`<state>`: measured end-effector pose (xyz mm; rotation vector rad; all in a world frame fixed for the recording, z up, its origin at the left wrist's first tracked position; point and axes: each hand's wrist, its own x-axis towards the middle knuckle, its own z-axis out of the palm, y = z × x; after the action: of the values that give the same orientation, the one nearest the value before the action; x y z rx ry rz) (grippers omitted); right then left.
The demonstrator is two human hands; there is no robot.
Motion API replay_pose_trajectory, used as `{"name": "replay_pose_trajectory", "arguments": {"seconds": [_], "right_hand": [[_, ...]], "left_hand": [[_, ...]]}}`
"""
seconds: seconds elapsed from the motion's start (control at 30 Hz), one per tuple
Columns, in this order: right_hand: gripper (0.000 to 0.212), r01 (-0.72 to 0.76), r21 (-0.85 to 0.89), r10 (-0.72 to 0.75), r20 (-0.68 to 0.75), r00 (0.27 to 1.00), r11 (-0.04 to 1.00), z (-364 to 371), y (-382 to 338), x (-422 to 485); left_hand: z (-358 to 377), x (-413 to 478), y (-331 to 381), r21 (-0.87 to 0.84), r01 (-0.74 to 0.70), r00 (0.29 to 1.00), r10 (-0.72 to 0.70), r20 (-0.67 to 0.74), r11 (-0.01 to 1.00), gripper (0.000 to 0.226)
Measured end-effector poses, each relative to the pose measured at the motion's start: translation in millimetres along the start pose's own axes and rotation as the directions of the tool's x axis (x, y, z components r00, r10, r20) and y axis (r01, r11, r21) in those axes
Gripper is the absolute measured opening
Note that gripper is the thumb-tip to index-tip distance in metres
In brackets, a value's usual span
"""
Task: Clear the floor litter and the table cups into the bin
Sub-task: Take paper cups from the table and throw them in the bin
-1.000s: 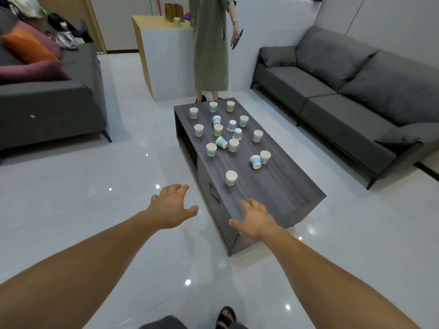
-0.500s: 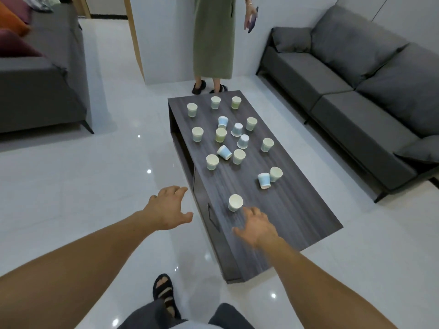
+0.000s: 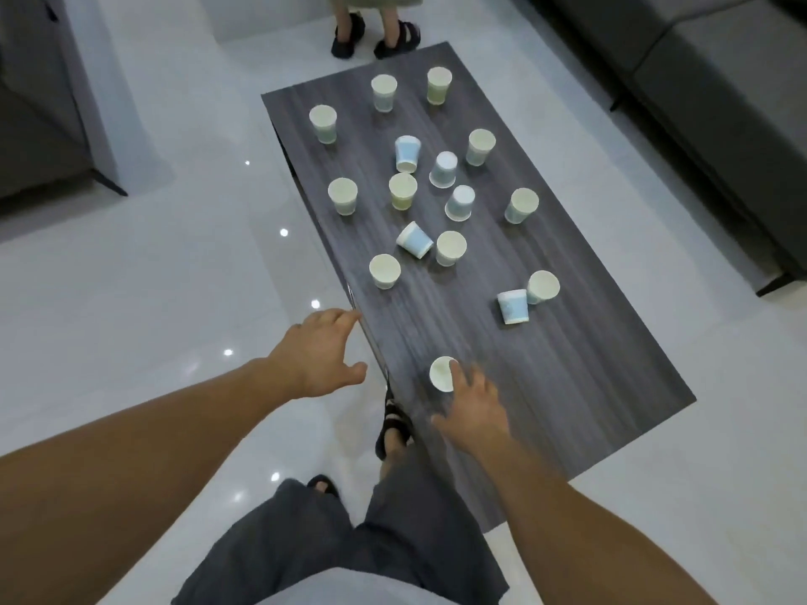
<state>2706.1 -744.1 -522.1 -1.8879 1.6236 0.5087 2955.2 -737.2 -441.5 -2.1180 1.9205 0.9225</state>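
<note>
Several paper cups, pale green and light blue, are scattered over a dark wooden coffee table (image 3: 589,386); some stand upright, some are inverted or lie on their side. The nearest cup (image 3: 442,372) stands close to the table's near left edge. My right hand (image 3: 474,403) is over the table with its fingers spread, fingertips touching that cup's right side. My left hand (image 3: 321,358) hovers open over the floor just left of the table's edge, holding nothing. A blue cup (image 3: 513,306) lies beside a pale one (image 3: 543,286) further right. No bin is in view.
Another person's sandalled feet (image 3: 375,34) stand at the table's far end. A grey sofa (image 3: 707,102) runs along the right, another sofa (image 3: 52,102) sits at the left. White glossy floor (image 3: 153,277) surrounds the table. My own legs and sandals (image 3: 395,423) are against the table's near left side.
I have stepped up to the table and tilted my view down. My right hand has reached forward to the nearest cup; my left hand has moved close to the table edge.
</note>
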Motion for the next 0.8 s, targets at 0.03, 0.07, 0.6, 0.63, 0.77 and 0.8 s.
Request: {"name": "replay_pose_trajectory", "arguments": {"seconds": [0.03,0.07,0.6,0.63,0.77,0.8], "right_hand": [[0.091,0.0,-0.003,0.0,0.003,1.0,1.0,2,2,18],[0.092,-0.005,-0.006,0.005,0.015,1.0,1.0,4,4,34],[0.086,-0.15,0.493,0.131,0.074,0.989,0.857,37,-6,166],[0.09,-0.123,0.584,0.104,0.066,0.992,0.802,22,-14,172],[0.098,0.045,0.711,-0.189,0.126,0.974,0.702,-27,-50,187],[0.098,0.075,0.728,-0.248,0.133,0.96,0.681,-34,-59,191]], "left_hand": [[1,17,0,-0.003,0.0,1.0,0.0,0.016,1.0,0.084],[3,33,-1,-0.01,0.0,0.999,0.0,0.032,1.0,0.083],[72,168,-10,-0.167,-0.077,0.958,0.119,0.26,0.983,0.09],[67,171,-8,-0.189,-0.082,0.964,0.126,0.235,0.979,0.091],[40,186,-7,-0.281,-0.141,0.98,0.175,0.097,0.949,0.088],[35,189,-11,-0.293,-0.161,0.979,0.19,0.074,0.942,0.084]]}}
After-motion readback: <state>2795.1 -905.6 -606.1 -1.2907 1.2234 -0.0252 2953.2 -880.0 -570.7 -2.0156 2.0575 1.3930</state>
